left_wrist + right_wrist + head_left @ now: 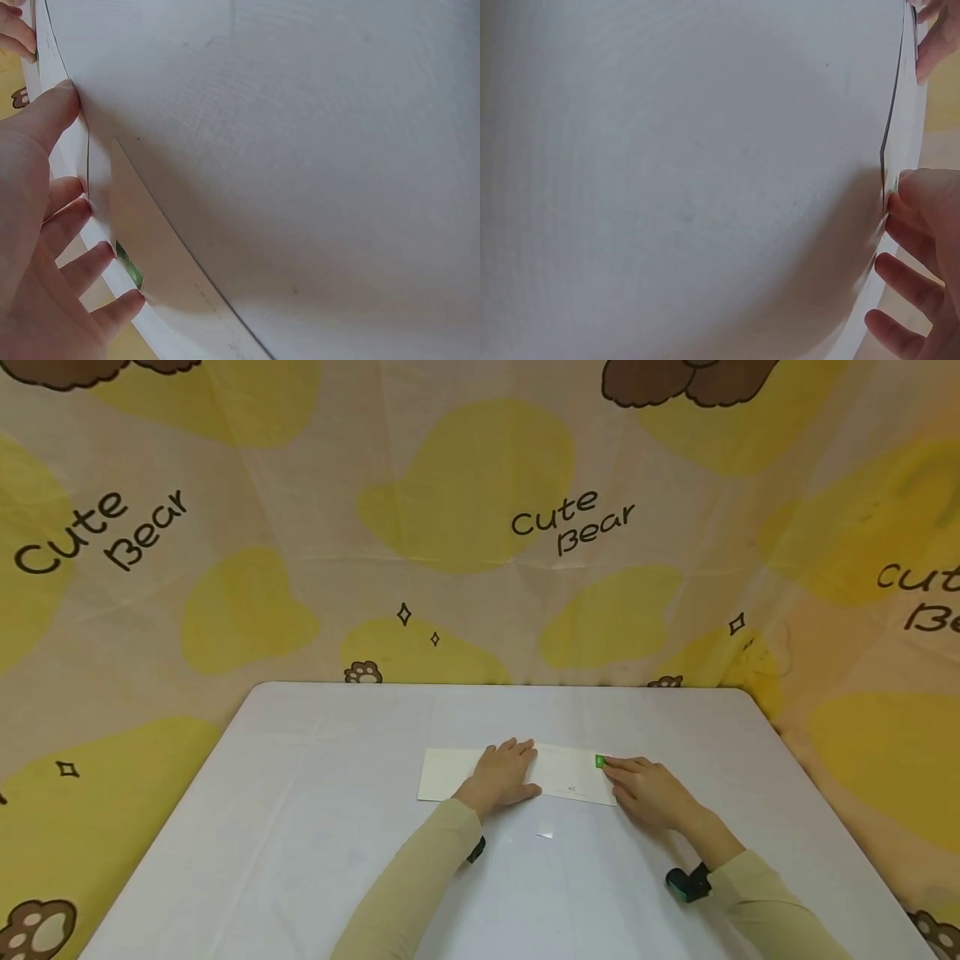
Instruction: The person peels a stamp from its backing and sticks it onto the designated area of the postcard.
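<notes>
Two pale cream paper pieces lie end to end on the white table, a left piece (pixel 446 775) and a right piece (pixel 573 772). My left hand (pixel 501 777) rests across their inner ends, its fingers spread, the thumb near the right piece's front edge. A green patch (pixel 129 265) shows on the left piece beside those fingers in the left wrist view. At the right piece's far right corner is another green patch (pixel 600 762). My right hand (pixel 654 793) touches that corner, fingers extended with their tips at the green patch; small print shows nearby.
A small shiny scrap (pixel 545 836) lies on the white tabletop (pixel 262 827) in front of the paper. Behind the table's far edge hangs a yellow patterned cloth (pixel 465 527). Dark straps with devices (pixel 687 883) sit on the wrists.
</notes>
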